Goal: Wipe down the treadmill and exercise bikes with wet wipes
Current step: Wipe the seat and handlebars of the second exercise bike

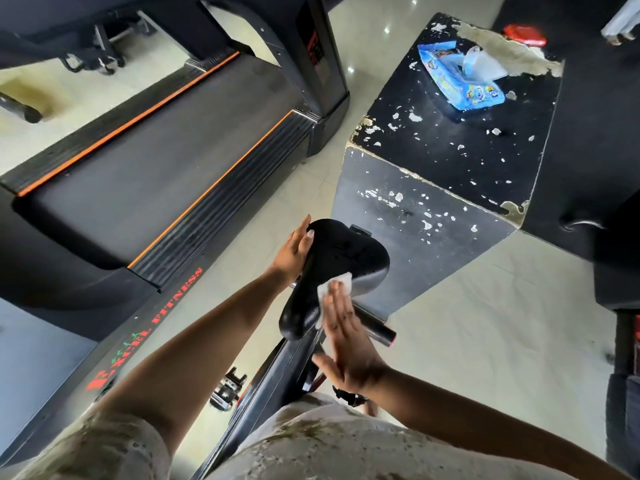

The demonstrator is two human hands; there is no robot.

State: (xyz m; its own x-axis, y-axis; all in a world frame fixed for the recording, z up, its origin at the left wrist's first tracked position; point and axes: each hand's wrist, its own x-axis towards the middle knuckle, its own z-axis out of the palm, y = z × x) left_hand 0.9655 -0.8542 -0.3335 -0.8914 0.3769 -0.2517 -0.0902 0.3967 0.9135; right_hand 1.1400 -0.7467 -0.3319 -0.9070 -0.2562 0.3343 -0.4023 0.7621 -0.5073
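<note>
Head view: black padded bike saddle [346, 258], centre.
Left hand [294, 251]: your straight fingers rest on its left edge.
Right hand [349, 348]: your flat fingers press white wet wipe [344, 281] onto it.

The black padded exercise bike seat [341, 252] stands near centre. A white wet wipe [341, 283] lies flat on its near right part. The black treadmill [145, 161], orange-striped, stretches to the left. A blue wipes pack [457, 81], flap open, lies on the far-right chipped black surface [450, 140].
</note>
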